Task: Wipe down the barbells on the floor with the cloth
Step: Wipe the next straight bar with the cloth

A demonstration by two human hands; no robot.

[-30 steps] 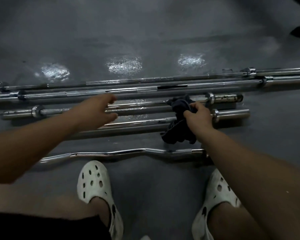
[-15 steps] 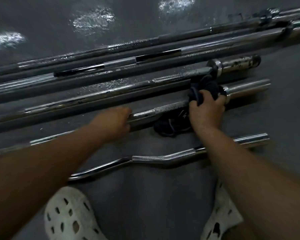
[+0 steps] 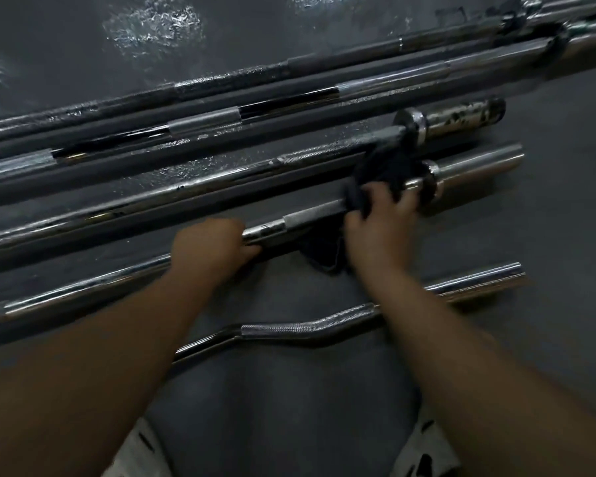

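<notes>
Floor (image 3: 289, 390): dark grey and matt, with shiny wet-looking patches (image 3: 152, 29) on the far side.
Barbells (image 3: 203, 123): four straight steel bars lying side by side, slanting up towards the right.
Worked bar (image 3: 303, 215): the nearest of the straight four, with both hands on it and its smooth sleeve end off to the right.
Curl bar (image 3: 307, 327): a wavy bar lying nearest the person, partly under the right forearm and untouched.
Risk: the bar may roll or skid on the floor if the steadying grip loosens. The loose tail of cloth could snag at the collar. The knurled patches may be skipped by a quick pass.
Left hand (image 3: 209, 249): arm stretched forward, with fingers curled over the shaft and thumb below, clamping it to the floor.
Right hand (image 3: 379, 218): arm reaching forward, knuckles up, just short of the collar. The fingers are bent and bunch the cloth against the shaft. The picture is blurred, so the exact hold is unclear.
Cloth (image 3: 379, 170): dark and crumpled, draped over the worked bar beside its collar, with one end hanging onto the floor.
Shoes (image 3: 141, 452): white and perforated, at the bottom edge of the view.
</notes>
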